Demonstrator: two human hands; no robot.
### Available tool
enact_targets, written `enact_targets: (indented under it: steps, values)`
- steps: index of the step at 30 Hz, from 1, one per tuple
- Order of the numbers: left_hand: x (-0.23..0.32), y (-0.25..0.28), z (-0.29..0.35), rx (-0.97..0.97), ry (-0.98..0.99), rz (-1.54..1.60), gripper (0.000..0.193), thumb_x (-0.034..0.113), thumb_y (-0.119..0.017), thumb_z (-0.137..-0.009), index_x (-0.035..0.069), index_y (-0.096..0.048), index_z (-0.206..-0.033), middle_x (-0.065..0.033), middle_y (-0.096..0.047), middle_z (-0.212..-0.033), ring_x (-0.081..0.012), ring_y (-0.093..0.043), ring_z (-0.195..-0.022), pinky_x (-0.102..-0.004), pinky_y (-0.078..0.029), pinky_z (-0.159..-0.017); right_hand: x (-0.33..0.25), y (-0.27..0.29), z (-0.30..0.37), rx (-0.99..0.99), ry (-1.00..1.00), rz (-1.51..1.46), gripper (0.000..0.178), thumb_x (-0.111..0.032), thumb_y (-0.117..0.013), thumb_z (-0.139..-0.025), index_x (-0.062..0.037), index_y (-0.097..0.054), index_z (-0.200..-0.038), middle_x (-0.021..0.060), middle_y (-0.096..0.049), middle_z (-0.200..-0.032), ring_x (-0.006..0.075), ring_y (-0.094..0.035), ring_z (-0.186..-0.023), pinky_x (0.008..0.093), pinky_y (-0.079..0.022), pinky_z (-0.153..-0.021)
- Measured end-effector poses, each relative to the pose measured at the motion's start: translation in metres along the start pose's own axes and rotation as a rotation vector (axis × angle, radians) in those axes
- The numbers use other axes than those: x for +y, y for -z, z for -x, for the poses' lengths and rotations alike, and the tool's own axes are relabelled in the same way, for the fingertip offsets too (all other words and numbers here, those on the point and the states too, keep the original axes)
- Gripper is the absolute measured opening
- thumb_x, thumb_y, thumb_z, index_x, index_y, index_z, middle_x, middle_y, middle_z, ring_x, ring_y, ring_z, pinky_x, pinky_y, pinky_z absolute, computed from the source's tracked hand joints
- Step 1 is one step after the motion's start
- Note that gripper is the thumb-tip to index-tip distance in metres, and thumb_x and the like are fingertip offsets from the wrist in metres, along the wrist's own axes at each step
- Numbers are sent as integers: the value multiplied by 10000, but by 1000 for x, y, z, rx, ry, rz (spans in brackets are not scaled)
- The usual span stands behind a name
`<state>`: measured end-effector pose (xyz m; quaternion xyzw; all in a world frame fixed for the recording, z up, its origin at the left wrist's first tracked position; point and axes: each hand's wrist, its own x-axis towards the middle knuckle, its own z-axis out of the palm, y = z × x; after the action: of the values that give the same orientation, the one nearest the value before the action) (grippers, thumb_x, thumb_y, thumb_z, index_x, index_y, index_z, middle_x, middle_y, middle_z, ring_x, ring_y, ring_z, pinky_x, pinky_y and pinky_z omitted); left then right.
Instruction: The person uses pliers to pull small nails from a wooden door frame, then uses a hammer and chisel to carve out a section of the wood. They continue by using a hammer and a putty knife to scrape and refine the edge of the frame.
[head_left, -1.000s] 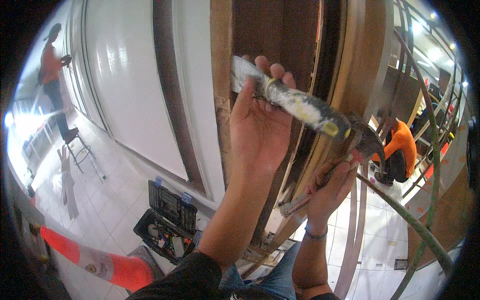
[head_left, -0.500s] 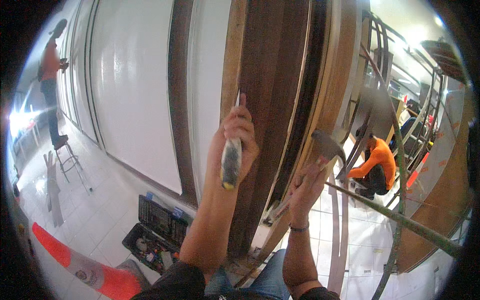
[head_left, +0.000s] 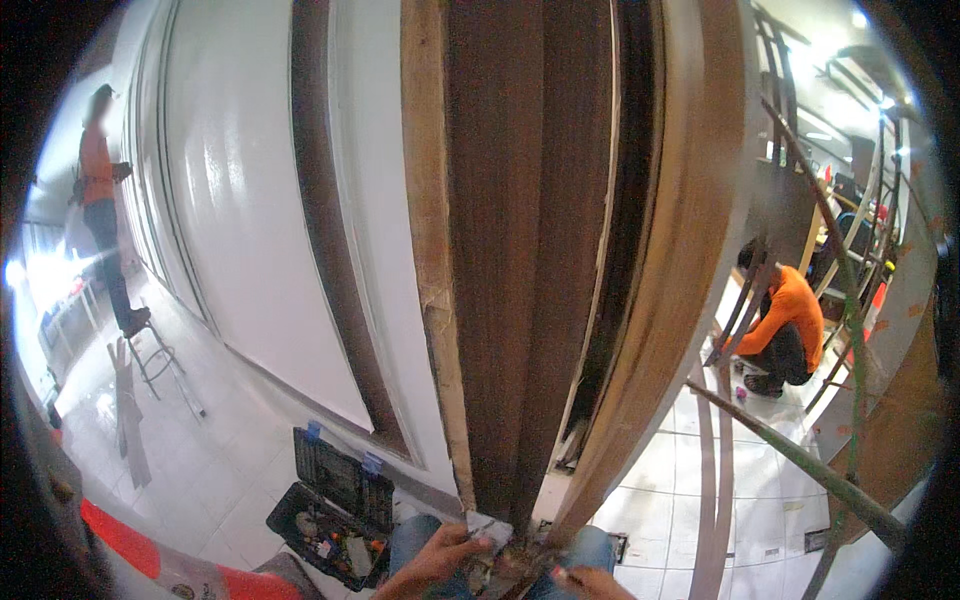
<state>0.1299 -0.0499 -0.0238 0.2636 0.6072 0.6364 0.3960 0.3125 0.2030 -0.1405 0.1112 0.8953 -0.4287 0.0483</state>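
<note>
A tall dark brown wood-grain column (head_left: pixel 515 250) stands before me, with a pale raw-wood strip (head_left: pixel 430 220) down its left edge. The strip has a chipped patch about midway. Low at the column's foot, my left hand (head_left: pixel 445 556) is curled round the chisel (head_left: pixel 479 576), whose handle shows only in part below the fingers. Beside those fingertips is a small pale flat piece (head_left: pixel 488 530). My right hand (head_left: pixel 592 582), cut by the lower edge, is closed on the hammer; its head is hard to make out. Both hands are between my knees.
An open black toolbox (head_left: pixel 335 515) lies left on the tiled floor, behind an orange-and-white cone (head_left: pixel 150 560). One person (head_left: pixel 100 180) stands on a stool (head_left: pixel 155 360) at far left; another in orange (head_left: pixel 790 320) crouches at right. A metal bar (head_left: pixel 800 455) slants at right.
Both hands have dropped from the middle of the column to its foot, the chisel and hammer going down with them. The chipped spot on the pale strip has come into sight.
</note>
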Motion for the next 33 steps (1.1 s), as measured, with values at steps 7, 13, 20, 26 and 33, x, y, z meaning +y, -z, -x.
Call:
enact_targets:
  steps: [7,13,20,26,33]
  values:
    - [-45,6,22,208,233,141,280,149,-685,-876,8,-637,-1114,-92,-699,-983,-177,-660,-879,-328,-527,-788,-71,-45,-14,-304,177,-156,425,-385,-459,-985,-4,-639,-1043,169,-661,-1021,354,-616,-938,433,-463,-820]
    - [-28,-25,1,272,168,-73,330,184,-735,-842,3,-642,-1102,-98,-697,-1002,-173,-657,-898,-332,-529,-811,-44,-118,-46,-396,329,-79,439,-438,-497,-965,-26,-636,-1029,127,-659,-911,277,-623,-829,415,-485,-731]
    - [-8,-33,0,449,6,-6,322,128,-727,-848,-49,-620,-1094,-93,-699,-936,-111,-635,-816,-266,-524,-719,-36,-83,-64,-220,22,-933,441,-449,-541,-950,-28,-627,-1049,77,-659,-864,195,-623,-776,372,-508,-696]
    - [10,-26,-16,428,-13,-168,330,117,-760,-806,-18,-619,-1072,-83,-693,-936,-118,-631,-826,-281,-519,-722,-65,-21,-51,-238,204,-880,400,-324,-471,-1003,24,-530,-1191,108,-628,-867,179,-617,-714,316,-489,-626]
    - [132,37,-52,1001,-844,-493,432,-7,-679,-787,33,-564,-1201,-127,-614,-1141,-208,-591,-1067,-319,-495,-855,-145,40,-77,411,511,-353,263,-166,-526,-970,39,-530,-1135,84,-623,-795,128,-574,-573,256,-450,-490]
